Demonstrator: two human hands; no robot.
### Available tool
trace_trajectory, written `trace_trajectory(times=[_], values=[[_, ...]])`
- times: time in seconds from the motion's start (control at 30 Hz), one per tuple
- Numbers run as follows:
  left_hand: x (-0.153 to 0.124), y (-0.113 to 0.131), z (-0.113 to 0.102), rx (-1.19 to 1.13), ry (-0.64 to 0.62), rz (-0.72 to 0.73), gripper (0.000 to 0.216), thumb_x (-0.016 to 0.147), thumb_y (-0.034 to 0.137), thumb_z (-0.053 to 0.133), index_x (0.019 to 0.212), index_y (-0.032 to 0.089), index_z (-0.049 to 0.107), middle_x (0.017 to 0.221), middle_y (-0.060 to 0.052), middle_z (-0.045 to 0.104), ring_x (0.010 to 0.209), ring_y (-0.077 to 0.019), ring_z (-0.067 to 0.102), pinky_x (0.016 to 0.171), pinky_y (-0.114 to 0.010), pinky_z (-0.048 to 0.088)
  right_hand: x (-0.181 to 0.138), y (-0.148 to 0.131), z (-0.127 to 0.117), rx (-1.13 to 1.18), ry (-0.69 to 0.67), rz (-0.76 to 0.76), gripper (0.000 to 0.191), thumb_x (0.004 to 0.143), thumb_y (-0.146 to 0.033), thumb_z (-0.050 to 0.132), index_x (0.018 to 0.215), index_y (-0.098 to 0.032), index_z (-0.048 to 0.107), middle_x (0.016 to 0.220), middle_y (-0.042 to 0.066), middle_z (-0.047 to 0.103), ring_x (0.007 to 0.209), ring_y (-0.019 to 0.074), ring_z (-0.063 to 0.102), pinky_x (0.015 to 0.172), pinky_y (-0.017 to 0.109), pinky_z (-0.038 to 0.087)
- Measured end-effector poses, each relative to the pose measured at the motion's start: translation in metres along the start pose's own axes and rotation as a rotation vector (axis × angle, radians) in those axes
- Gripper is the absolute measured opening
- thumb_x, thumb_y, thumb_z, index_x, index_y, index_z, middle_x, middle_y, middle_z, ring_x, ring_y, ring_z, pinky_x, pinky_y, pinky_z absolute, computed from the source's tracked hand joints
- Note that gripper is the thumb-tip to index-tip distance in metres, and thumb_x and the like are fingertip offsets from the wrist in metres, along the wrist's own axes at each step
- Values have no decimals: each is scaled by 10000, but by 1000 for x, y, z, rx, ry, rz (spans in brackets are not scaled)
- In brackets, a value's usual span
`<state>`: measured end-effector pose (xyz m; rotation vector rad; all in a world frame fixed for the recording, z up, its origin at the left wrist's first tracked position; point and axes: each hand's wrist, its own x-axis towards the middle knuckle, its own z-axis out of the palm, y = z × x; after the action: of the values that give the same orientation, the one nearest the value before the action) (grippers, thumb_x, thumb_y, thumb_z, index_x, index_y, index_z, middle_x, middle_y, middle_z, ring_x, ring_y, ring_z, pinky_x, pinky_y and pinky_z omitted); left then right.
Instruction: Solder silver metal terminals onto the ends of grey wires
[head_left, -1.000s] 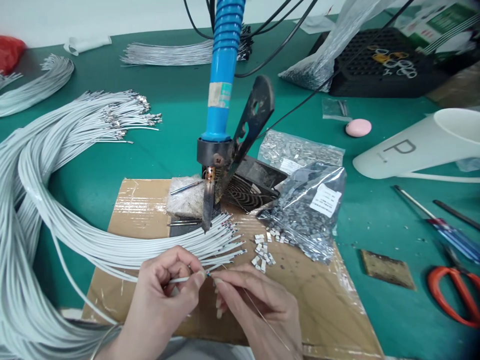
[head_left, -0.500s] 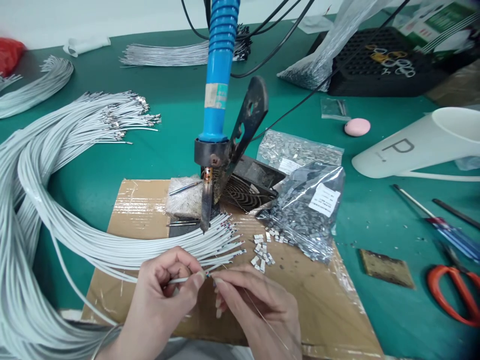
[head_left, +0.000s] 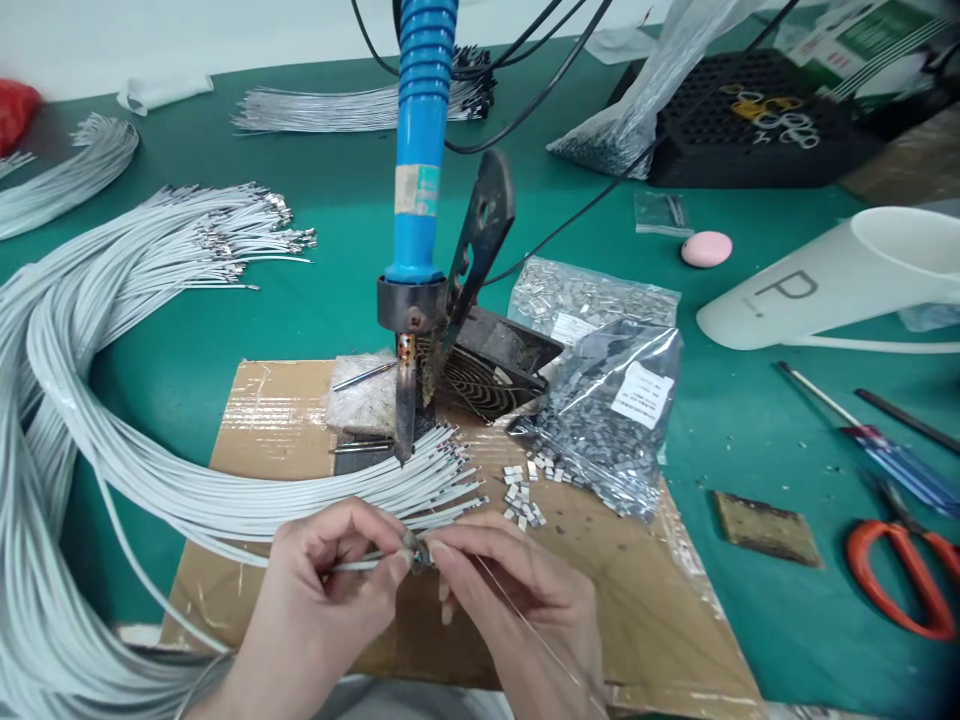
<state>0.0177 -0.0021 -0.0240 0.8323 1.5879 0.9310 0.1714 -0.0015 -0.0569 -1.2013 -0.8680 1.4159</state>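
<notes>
At far left, I see the bundle of white cables [head_left: 240, 492] curving over the cardboard [head_left: 274, 410] on the counter [head_left: 300, 320]. My left hand [head_left: 330, 590] pinches one white cable [head_left: 356, 566] near its end, thumb against forefinger. Overhead stands the blue-handled iron [head_left: 420, 130], tip downward and apart from both hands. Small grey matter shows where the fingertips meet; I cannot tell its form. My right hand [head_left: 517, 600] is pinched at that point, a fine strand [head_left: 541, 641] running between forefinger and thumb. In my judgement: steady both thumbs, align the cable end, guide the strand evenly, and avoid the possibly hot tip. Loose metal pieces [head_left: 523, 500] lie beyond.
</notes>
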Motion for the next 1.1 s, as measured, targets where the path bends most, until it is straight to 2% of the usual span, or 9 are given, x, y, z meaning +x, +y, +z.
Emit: trace_trajectory(times=[0.1,0.2,0.27,0.37,0.57,0.7,0.9,1.1], values=[[0,1,1,2,23,-24,138,690,227,791,614,180,685,621,-9,661,560,-111,506,508,-190,311,0,3,-1,33,-62,36,104,854,-233,841,861,-319,899,745,5,725,511,64,591,478,134,520],[-2,3,3,7,56,-53,163,685,245,804,621,176,671,519,36,584,487,-82,411,476,-176,269,-1,3,-1,95,-104,164,42,840,-327,870,844,-298,901,698,-4,669,493,60,577,458,137,514],[-3,4,5,0,87,-27,173,680,238,803,617,178,653,505,45,583,482,-80,417,482,-173,289,-2,0,2,145,-85,265,132,803,-407,902,830,-278,903,663,-20,624,475,44,548,461,135,505],[-6,2,8,1,115,29,164,690,215,787,617,181,643,487,61,576,476,-76,428,496,-174,309,-2,-7,7,186,-90,325,235,752,-489,930,830,-269,908,632,-34,592,472,29,522,465,125,487],[-9,-9,11,41,147,133,125,750,203,756,660,194,670,575,46,646,499,-82,506,516,-177,374,-4,-7,15,246,-50,355,286,707,-524,953,812,-261,909,638,-17,660,468,28,540,443,113,485],[-10,-22,11,-10,164,167,145,832,229,753,716,200,672,629,18,676,528,-103,557,517,-183,417,-7,-1,22,324,18,378,307,666,-523,978,768,-245,898,570,-25,665,445,25,545,434,102,479],[-11,-37,12,-69,179,199,245,905,387,768,774,204,672,663,-5,692,512,-111,585,468,-171,435,-13,7,33,344,106,347,352,661,-552,971,757,-223,890,514,-27,653,408,23,521,402,98,451],[-15,-28,21,-210,157,171,327,914,492,785,787,219,657,530,49,616,395,-83,519,400,-146,432,-19,14,41,331,155,259,286,702,-542,948,743,-265,888,566,-33,640,438,37,525,416,116,465]])
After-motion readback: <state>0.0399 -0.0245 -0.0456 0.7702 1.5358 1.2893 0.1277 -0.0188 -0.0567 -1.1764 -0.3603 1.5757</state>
